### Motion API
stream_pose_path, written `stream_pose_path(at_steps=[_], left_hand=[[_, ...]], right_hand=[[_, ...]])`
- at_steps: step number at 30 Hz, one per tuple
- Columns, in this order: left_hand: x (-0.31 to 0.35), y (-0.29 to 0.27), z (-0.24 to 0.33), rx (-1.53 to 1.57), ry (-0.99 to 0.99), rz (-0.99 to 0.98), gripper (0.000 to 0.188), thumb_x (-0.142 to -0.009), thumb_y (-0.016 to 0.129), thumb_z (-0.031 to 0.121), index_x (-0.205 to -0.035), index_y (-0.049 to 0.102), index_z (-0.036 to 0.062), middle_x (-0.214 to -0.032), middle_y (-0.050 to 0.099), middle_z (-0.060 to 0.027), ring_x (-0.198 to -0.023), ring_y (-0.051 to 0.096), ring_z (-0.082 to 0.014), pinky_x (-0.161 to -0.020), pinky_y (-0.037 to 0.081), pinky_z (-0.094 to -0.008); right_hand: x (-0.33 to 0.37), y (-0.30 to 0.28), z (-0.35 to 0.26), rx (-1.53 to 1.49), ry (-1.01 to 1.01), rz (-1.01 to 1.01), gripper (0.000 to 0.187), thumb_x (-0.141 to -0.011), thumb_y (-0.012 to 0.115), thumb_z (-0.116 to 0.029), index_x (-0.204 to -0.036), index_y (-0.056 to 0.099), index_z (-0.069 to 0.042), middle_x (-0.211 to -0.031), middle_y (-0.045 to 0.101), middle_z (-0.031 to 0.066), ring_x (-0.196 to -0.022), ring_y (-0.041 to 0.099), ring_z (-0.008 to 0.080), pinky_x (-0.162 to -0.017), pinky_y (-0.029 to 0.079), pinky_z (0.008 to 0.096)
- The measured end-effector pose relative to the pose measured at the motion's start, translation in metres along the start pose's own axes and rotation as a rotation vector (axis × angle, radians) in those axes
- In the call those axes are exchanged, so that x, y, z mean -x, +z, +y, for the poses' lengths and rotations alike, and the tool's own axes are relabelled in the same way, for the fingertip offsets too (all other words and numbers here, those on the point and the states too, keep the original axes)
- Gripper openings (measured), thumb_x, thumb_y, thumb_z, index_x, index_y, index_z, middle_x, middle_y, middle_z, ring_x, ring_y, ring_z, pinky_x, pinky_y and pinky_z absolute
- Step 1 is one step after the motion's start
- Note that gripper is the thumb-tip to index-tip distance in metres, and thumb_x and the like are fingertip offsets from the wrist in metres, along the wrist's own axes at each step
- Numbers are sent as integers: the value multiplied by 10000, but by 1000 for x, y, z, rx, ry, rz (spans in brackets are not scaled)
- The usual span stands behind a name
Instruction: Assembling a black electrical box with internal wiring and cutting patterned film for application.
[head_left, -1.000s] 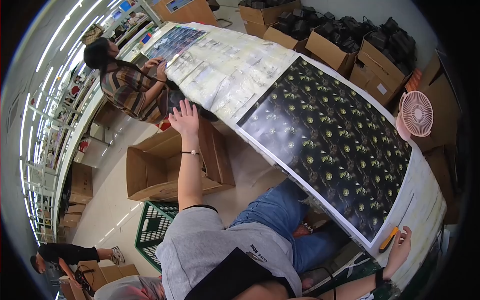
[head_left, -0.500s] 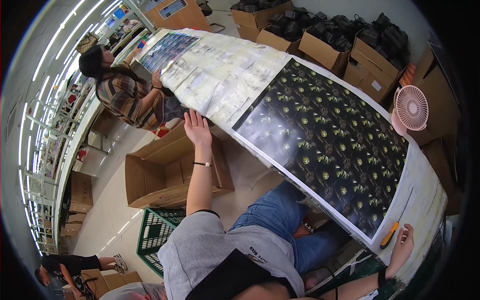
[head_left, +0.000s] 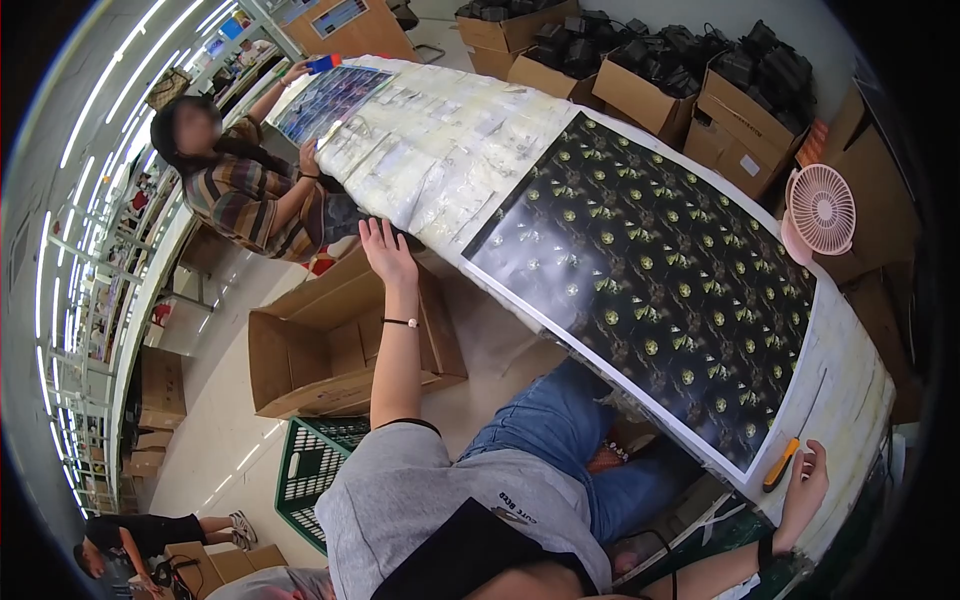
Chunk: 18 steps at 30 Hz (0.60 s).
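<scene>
My left hand (head_left: 388, 251) is raised palm up, fingers spread, holding nothing, over the floor beside the table's near edge. My right hand (head_left: 803, 490) rests at the right end of the table, fingers loosely bent and apart. Right beside it lies a screwdriver (head_left: 780, 465) with an orange and black handle, its thin shaft pointing away; my fingers are not wrapped around it. Between my hands a large glossy dark sheet (head_left: 650, 290) with a yellow-green pattern and white border lies flat on the table (head_left: 450, 135), which is covered in whitish, worn tape.
A pink fan (head_left: 822, 210) stands at the far right edge. Cartons of black devices (head_left: 640, 95) line the wall. A co-worker (head_left: 245, 190) handles a patterned sheet (head_left: 330, 100) at the far end. An open carton (head_left: 340, 340) and green crate (head_left: 315, 470) stand on the floor.
The co-worker's far hand has moved up and outward with a blue and red object, and their head has turned. My hands have barely moved.
</scene>
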<state>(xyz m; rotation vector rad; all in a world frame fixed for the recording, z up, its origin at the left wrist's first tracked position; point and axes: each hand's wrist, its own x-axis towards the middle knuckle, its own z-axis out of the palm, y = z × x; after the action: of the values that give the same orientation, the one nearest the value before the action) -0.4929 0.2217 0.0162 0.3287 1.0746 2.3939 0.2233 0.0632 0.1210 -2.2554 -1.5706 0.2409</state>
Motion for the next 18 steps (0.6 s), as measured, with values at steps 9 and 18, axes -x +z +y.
stream_pose_path(at_steps=[9, 18], left_hand=[[-4, 22, -4, -178, 139, -43, 500, -966, 495, 102, -1439, 333, 90, -1431, 406, -64, -1279, 433, -189, -1098, 298, -379], [-25, 74, -18, -1007, 593, -349, 456, -853, 543, 10, -1304, 488, 50, -1321, 493, -99, -1192, 503, -244, -981, 410, -382]], right_hand=[[2, 0, -11, 17, 0, 9, 208, -945, 579, -125, -1147, 601, -78, -851, 653, 110, -718, 599, 216, -641, 470, 350], [4, -3, -12, 22, 8, 20, 215, -920, 599, -91, -1135, 602, -71, -857, 653, 135, -746, 623, 256, -666, 487, 368]])
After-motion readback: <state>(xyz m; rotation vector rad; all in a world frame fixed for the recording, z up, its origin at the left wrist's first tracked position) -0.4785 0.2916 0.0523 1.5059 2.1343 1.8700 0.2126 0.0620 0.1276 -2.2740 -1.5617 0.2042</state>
